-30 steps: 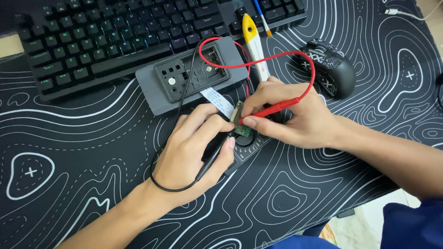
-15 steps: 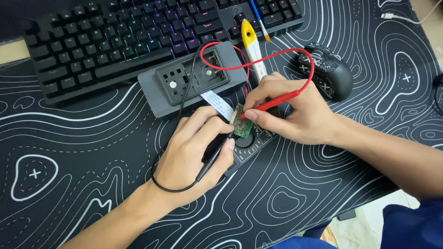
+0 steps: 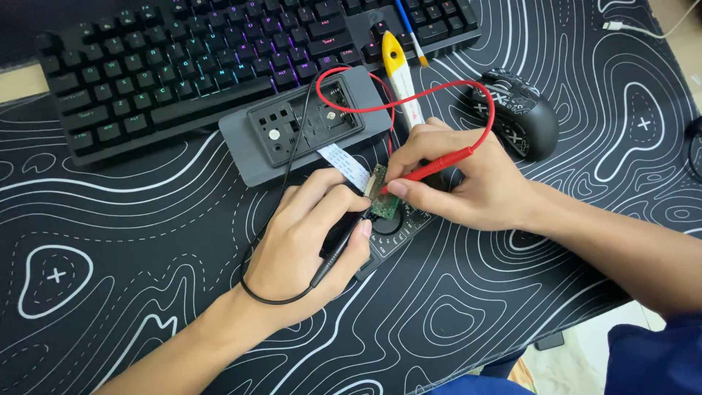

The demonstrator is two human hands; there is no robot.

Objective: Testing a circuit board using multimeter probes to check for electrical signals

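Note:
My right hand (image 3: pixel 468 183) pinches a red test probe (image 3: pixel 428 172), its tip on a small green circuit board (image 3: pixel 381 196) with a white ribbon cable (image 3: pixel 345 164). My left hand (image 3: pixel 311 245) grips a black test probe (image 3: pixel 338 245), pointing toward the same board. The board rests over a black multimeter (image 3: pixel 395 230) mostly hidden beneath both hands. Red (image 3: pixel 439 91) and black (image 3: pixel 289 168) leads loop back across the mat.
A grey device case (image 3: pixel 252 150) with an open recess lies behind the hands. A black backlit keyboard (image 3: pixel 219 58) sits at the back, a black mouse (image 3: pixel 519 113) at the right, a yellow-and-white tool (image 3: pixel 398 80) between them. A black patterned desk mat (image 3: pixel 131 241) covers the desk.
Both hands stay on the board; the red probe tip has shifted slightly on it. The view has drifted a little.

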